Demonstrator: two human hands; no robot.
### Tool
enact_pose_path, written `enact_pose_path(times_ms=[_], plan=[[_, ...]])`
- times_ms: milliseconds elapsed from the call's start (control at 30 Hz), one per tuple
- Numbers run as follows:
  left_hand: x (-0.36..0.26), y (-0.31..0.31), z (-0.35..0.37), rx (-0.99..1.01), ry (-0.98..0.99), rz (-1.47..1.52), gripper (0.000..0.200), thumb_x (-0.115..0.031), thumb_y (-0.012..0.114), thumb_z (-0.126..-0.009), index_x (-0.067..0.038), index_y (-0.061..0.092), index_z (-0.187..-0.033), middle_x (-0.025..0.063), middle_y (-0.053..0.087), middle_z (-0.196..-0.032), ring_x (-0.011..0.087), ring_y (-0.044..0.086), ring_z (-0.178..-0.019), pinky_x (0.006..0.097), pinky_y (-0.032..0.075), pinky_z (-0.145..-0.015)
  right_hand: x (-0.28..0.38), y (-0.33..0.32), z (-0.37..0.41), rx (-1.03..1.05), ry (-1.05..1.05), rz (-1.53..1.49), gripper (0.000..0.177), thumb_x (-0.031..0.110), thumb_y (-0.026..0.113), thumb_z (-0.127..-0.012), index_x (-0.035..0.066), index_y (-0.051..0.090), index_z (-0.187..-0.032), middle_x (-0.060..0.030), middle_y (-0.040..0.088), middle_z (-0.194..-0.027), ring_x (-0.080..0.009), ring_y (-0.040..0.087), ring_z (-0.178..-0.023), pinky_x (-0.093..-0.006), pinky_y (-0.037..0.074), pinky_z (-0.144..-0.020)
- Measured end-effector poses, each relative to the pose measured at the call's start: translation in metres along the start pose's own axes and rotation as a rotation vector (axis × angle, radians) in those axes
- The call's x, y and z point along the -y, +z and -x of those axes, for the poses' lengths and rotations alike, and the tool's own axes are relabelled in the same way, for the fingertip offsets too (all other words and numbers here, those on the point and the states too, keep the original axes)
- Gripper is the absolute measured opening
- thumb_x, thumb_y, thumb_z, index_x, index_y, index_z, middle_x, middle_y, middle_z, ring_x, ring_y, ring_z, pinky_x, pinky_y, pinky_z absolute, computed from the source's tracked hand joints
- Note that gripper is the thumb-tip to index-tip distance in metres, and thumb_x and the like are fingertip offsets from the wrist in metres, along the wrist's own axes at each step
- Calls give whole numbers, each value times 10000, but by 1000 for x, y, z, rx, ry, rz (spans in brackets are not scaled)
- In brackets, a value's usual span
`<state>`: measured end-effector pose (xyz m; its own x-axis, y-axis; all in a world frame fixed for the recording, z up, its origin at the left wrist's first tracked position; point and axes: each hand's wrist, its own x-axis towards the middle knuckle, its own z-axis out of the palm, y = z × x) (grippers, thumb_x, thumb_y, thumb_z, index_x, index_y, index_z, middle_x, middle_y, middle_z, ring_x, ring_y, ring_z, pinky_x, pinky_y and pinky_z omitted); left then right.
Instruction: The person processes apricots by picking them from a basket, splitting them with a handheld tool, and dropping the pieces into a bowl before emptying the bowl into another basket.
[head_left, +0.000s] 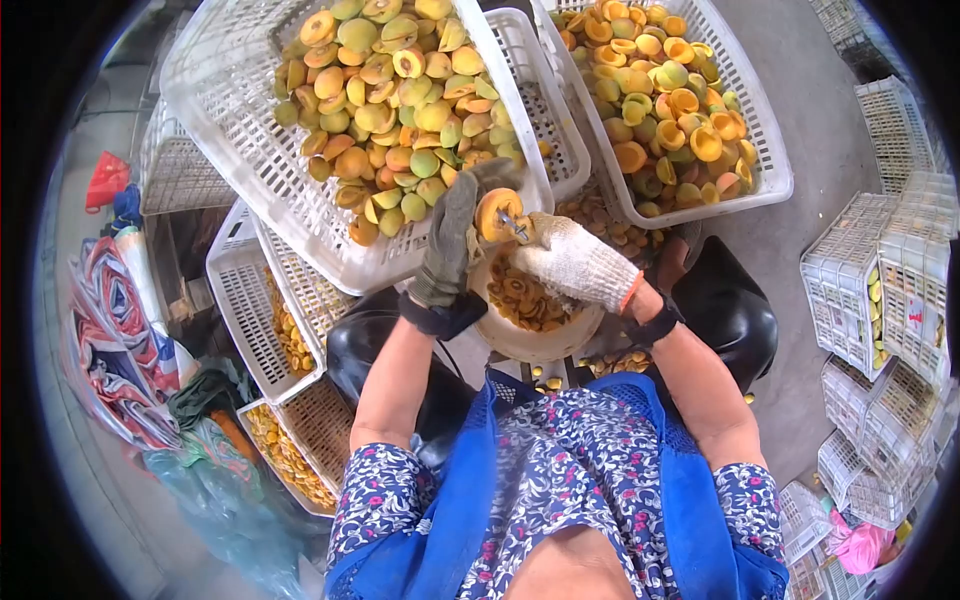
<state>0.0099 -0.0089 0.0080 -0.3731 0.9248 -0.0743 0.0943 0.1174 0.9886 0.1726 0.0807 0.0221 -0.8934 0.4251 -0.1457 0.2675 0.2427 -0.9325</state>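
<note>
My left hand (447, 240), in a grey-green glove, grips a yellow-orange peach half (496, 214) with its cut face showing. In a whitish knit glove, my right hand (578, 262) is closed around a small metal pitting tool (514, 226), its tip at the fruit's cut face; the handle is hidden. Just below both hands stands a cream bucket (522, 345) holding brown and orange cut-out pieces. A white crate (350, 268) of peach halves with stones lies tilted beyond my left hand. Hollowed halves fill another white crate (752, 196) at upper right.
Left of my knee, white crates (240, 300) hold orange pieces. Striped sheeting (125, 320) and a clear plastic bag (225, 510) lie at far left. Stacked crates (850, 280) line the right side. More cut pieces (618, 362) lie by the bucket on the floor.
</note>
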Motion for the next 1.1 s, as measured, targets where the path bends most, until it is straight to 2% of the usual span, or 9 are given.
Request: enact_pose_path(times_ms=[167,233,467,633,700,833,967,1033,1100], plan=[[-4,17,10,-110,-89,536,482,-415,362,-1023,26,522,-1134,126,604,-1002,284,643,-963,403,531,-865,29,-2,-3,238,537,-312,276,236,546,-872,-4,605,-996,-240,640,-968,-407,611,-874,-446,492,-750],[5,11,3,-55,33,276,536,-423,371,-1014,43,633,-982,115,652,-944,212,643,-884,313,525,-812,-12,22,-4,-25,-1,24,284,234,548,-862,-15,612,-981,-247,643,-944,-407,616,-874,-441,491,-761],[-14,4,3,103,-24,521,466,-359,442,-991,32,642,-836,126,650,-827,202,616,-798,358,490,-875,-4,25,2,110,-66,146,274,221,559,-850,-25,608,-959,-226,653,-902,-382,630,-836,-420,497,-743],[-24,3,1,292,-72,587,435,-357,465,-990,16,637,-848,102,649,-850,189,611,-786,317,479,-818,19,15,14,391,598,-981,292,249,621,-854,6,604,-1015,-76,611,-766,-169,585,-683,-341,495,-637],[-15,-4,2,248,-47,539,424,-359,462,-996,15,628,-885,95,644,-850,187,621,-803,312,507,-787,19,6,11,456,628,-885,266,237,596,-850,5,619,-978,-95,638,-794,-196,592,-650,-337,489,-598],[-8,-36,10,-284,-353,670,400,-353,402,-1024,0,582,-1078,96,643,-947,179,640,-851,348,573,-739,-57,36,43,410,-325,505,241,130,565,-805,-22,663,-963,-208,647,-908,-323,654,-761,-384,547,-667],[14,-61,5,-225,-51,308,446,-380,448,-1004,-20,456,-1267,120,575,-1136,218,602,-997,408,528,-895,-40,22,32,279,-232,589,252,144,559,-807,-23,676,-954,-210,636,-901,-361,661,-801,-402,560,-694],[-18,-56,-34,-99,-229,1080,442,-352,546,-966,-1,482,-1227,95,570,-1092,191,593,-933,360,535,-853,-31,17,23,268,-238,572,240,166,561,-828,-13,659,-954,-201,635,-889,-362,655,-774,-415,553,-684],[-64,-57,-56,-173,-89,731,413,-324,575,-948,-2,505,-1196,76,569,-1037,173,575,-876,343,526,-831,1,7,19,220,53,406,234,192,560,-852,-2,631,-961,-210,627,-884,-374,643,-786,-441,537,-686]])
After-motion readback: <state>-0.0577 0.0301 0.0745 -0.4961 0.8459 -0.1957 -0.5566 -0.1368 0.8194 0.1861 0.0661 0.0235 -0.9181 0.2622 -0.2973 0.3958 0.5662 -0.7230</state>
